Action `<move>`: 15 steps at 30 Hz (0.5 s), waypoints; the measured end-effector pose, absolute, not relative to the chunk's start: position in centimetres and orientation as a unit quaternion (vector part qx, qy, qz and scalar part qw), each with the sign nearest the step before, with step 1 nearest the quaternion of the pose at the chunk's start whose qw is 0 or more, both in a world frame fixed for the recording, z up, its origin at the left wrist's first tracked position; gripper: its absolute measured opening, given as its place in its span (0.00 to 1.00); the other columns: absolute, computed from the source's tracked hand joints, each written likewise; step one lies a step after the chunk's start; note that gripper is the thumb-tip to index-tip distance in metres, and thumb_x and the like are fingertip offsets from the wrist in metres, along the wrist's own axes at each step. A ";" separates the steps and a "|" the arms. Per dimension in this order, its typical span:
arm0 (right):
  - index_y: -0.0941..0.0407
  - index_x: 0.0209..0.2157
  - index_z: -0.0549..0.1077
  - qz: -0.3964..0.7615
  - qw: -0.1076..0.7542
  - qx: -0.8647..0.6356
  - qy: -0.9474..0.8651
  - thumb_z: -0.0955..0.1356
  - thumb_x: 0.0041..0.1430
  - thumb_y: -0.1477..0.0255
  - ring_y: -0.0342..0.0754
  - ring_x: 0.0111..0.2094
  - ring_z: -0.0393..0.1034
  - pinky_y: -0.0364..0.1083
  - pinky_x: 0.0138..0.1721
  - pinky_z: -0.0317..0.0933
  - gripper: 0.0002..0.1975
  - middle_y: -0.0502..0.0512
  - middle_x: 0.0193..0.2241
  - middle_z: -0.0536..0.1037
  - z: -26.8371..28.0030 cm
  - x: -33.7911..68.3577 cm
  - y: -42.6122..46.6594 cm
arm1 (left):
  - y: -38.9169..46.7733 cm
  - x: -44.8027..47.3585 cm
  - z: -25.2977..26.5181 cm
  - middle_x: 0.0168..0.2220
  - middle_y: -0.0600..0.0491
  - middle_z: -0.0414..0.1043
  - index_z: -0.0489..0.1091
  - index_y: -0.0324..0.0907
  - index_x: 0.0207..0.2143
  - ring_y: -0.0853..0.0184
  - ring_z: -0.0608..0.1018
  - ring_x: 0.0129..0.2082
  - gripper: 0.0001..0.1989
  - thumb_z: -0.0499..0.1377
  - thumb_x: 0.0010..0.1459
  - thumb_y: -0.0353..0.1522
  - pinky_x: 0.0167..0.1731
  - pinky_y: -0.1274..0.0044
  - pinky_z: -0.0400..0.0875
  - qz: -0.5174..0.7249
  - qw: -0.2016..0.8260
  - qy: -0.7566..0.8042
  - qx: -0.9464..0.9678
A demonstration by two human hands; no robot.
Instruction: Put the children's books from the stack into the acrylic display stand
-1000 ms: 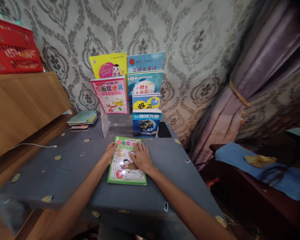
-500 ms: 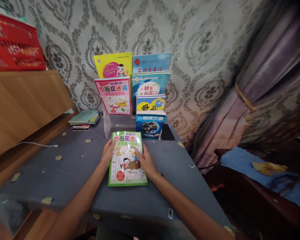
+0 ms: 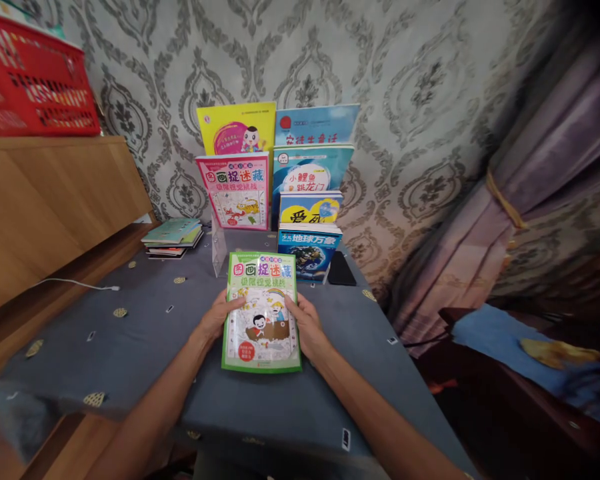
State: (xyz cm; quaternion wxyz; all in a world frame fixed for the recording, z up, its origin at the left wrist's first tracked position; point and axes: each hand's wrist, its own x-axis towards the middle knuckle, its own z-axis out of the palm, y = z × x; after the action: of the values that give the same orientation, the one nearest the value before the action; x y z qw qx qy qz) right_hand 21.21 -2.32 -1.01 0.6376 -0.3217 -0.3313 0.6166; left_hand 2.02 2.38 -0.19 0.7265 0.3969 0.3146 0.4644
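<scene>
A green-bordered picture book (image 3: 263,327) is held upright-tilted toward me, its cartoon cover facing me. My left hand (image 3: 219,317) grips its left edge, thumb on the cover. On the right edge my right hand (image 3: 307,323) is closed the same way, with its thumb on the front. The other fingers of both hands are partly hidden behind the book. Just beyond stands a clear display rack (image 3: 219,250) with a pink picture book (image 3: 235,193) on its left side. A blue book with an Earth on it (image 3: 307,257) stands at the rack's lower right.
Behind these are a yellow book (image 3: 217,117) and two blue-green books (image 3: 313,167). A black phone (image 3: 342,269) lies right of the rack. To the left are a stack of books (image 3: 173,233) and a white cable (image 3: 80,285). A red basket (image 3: 35,80) sits on a wooden cabinet (image 3: 55,200).
The green book has been raised and tilted up toward me. My left thumb has come onto the cover, and my right hand has shifted outward to the right edge. The view has turned slightly.
</scene>
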 end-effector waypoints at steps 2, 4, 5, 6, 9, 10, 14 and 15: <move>0.54 0.44 0.76 0.589 0.654 -0.333 -0.339 0.78 0.46 0.57 0.58 0.44 0.79 0.54 0.45 0.73 0.25 0.56 0.42 0.84 -0.9 21.5 -2.4 | 2.3 1.9 -0.5 0.42 0.42 0.82 0.73 0.37 0.46 0.48 0.83 0.42 0.34 0.77 0.35 0.35 0.49 0.61 0.77 0.430 0.736 0.318 0.414; 0.53 0.46 0.76 0.557 0.662 -0.344 -0.363 0.76 0.50 0.56 0.58 0.46 0.78 0.54 0.46 0.73 0.24 0.56 0.44 0.83 -0.8 21.7 -2.4 | 2.2 1.8 -0.8 0.42 0.41 0.82 0.73 0.36 0.46 0.48 0.83 0.42 0.34 0.77 0.35 0.35 0.48 0.60 0.77 0.411 0.739 0.319 0.427; 0.53 0.46 0.76 0.537 0.665 -0.351 -0.382 0.75 0.52 0.55 0.58 0.47 0.77 0.54 0.47 0.73 0.24 0.57 0.45 0.83 -0.6 21.9 -2.5 | 2.2 1.8 -0.8 0.42 0.41 0.82 0.74 0.36 0.46 0.49 0.83 0.41 0.34 0.77 0.35 0.35 0.48 0.60 0.76 0.407 0.739 0.319 0.431; 0.53 0.47 0.76 0.515 0.664 -0.360 -0.405 0.74 0.53 0.55 0.58 0.47 0.77 0.54 0.48 0.72 0.24 0.57 0.47 0.82 -0.3 22.0 -2.6 | 2.1 1.8 -0.8 0.41 0.42 0.82 0.74 0.36 0.46 0.49 0.84 0.41 0.33 0.77 0.34 0.35 0.48 0.60 0.76 0.405 0.739 0.318 0.434; 0.54 0.47 0.77 0.460 0.642 -0.390 -0.474 0.71 0.58 0.53 0.59 0.50 0.75 0.54 0.49 0.72 0.23 0.59 0.49 0.81 0.8 22.3 -3.3 | 1.8 1.8 -0.5 0.39 0.43 0.83 0.76 0.37 0.43 0.51 0.84 0.39 0.32 0.77 0.34 0.37 0.47 0.61 0.77 0.399 0.737 0.318 0.442; 0.54 0.49 0.77 0.458 0.630 -0.394 -0.489 0.69 0.61 0.52 0.59 0.51 0.75 0.54 0.49 0.72 0.23 0.60 0.50 0.81 0.9 22.4 -3.6 | 1.7 1.7 -0.4 0.39 0.43 0.83 0.76 0.37 0.44 0.51 0.84 0.38 0.32 0.77 0.34 0.37 0.46 0.62 0.78 0.401 0.735 0.316 0.446; 0.51 0.55 0.75 0.431 0.586 -0.439 -0.527 0.65 0.64 0.53 0.59 0.51 0.76 0.54 0.48 0.73 0.24 0.59 0.49 0.81 -1.3 23.1 -4.8 | 1.4 0.9 -0.2 0.41 0.43 0.82 0.76 0.39 0.47 0.50 0.83 0.41 0.34 0.77 0.36 0.40 0.46 0.62 0.77 0.425 0.720 0.312 0.452; 0.50 0.54 0.76 0.402 0.584 -0.463 -0.532 0.66 0.63 0.53 0.59 0.49 0.77 0.53 0.46 0.74 0.24 0.59 0.47 0.82 -2.5 23.3 -4.8 | 1.4 0.5 -0.4 0.41 0.44 0.82 0.77 0.39 0.47 0.51 0.83 0.42 0.34 0.77 0.36 0.40 0.47 0.63 0.76 0.429 0.713 0.320 0.453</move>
State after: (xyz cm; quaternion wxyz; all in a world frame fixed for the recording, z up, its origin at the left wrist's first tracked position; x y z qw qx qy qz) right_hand 23.26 -4.77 -2.45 0.5841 -0.4628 -0.5317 0.4023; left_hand 0.53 1.43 -0.40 0.7129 0.4530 0.3202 0.4289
